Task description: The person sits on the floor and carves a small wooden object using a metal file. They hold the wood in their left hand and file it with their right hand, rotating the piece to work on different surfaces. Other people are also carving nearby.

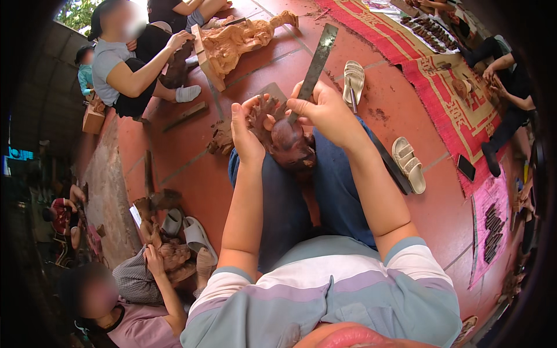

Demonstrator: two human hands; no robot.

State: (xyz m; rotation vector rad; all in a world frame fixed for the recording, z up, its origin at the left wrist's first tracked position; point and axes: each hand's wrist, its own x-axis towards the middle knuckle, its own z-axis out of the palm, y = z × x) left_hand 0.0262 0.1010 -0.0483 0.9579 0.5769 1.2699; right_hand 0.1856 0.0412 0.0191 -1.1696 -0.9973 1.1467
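Observation:
A dark reddish-brown wood carving (288, 141) rests between my knees, with a smooth rounded part facing up and a jagged, finely cut part at its far left. My left hand (249, 130) is wrapped round the carving's left side, thumb raised. In my right hand (328, 113) I grip a long flat metal scraper (321, 55), its upper length pointing up and away. The scraper's lower end meets the rounded part of the carving; the exact contact is partly hidden by my fingers.
A large pale wooden carving (241, 46) lies on the red tile floor ahead, beside a seated person. Sandals (408, 164) and a phone (466, 167) lie to the right, near a red patterned mat (426, 87). Another person works on a carving (174, 255) at lower left.

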